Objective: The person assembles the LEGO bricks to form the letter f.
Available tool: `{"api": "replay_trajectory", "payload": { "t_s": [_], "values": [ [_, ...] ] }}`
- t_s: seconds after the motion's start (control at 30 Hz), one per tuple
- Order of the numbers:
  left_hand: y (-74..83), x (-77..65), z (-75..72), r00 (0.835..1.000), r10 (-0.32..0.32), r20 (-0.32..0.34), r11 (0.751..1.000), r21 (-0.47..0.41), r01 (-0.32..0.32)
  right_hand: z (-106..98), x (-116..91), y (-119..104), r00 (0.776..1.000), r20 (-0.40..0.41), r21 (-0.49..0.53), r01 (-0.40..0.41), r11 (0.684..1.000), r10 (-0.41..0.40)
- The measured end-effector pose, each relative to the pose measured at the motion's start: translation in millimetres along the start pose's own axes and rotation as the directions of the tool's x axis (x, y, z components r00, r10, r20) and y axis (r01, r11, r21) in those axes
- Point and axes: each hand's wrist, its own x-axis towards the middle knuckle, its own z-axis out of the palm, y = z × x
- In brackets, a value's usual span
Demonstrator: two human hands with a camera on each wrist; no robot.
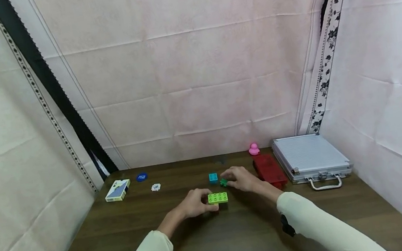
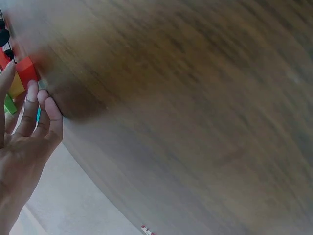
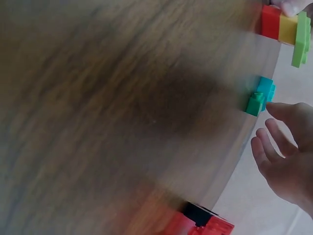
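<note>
My left hand (image 1: 194,203) grips a short stack of toy building bricks. Its top is a lime green brick (image 1: 218,198); below come a yellow brick (image 3: 287,28) and a red brick (image 3: 270,22). Further back on the table, my right hand (image 1: 241,178) reaches beside a small dark green brick (image 1: 223,182), fingers spread. In the right wrist view a fingertip lies close to that brick; contact cannot be told. A teal blue brick (image 1: 213,178) sits right behind the dark green one.
Right of my right hand lies a red container (image 1: 269,170), next to a silver case (image 1: 312,155) with a handle. A pink duck (image 1: 253,149) stands behind. On the left are a card box (image 1: 118,190), a blue disc (image 1: 141,177) and a small white piece (image 1: 155,187).
</note>
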Motion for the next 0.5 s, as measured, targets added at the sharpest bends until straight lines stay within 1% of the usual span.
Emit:
{"api": "replay_trajectory", "payload": {
  "t_s": [0.17,0.23,0.37,0.5],
  "values": [
    [0.9,-0.4,0.4,1.0,0.006,-0.003,1.0,0.009,-0.006,4.6,4.0,3.5,0.997,0.073,-0.058,0.04,0.998,-0.036],
    [1.5,-0.5,0.4,1.0,0.007,-0.002,1.0,0.012,-0.007,6.0,4.3,4.4,0.995,0.093,-0.089,0.044,0.995,-0.036],
    [2.7,-1.2,-0.5,1.0,0.007,-0.004,1.0,0.019,-0.007,7.6,3.8,5.1,0.994,0.103,-0.138,0.036,0.99,-0.022],
    [4.1,-2.0,-1.2,0.999,0.023,-0.033,0.999,0.024,-0.023,7.2,1.7,5.6,0.994,0.107,-0.172,0.021,0.985,-0.002]
  ]
}}
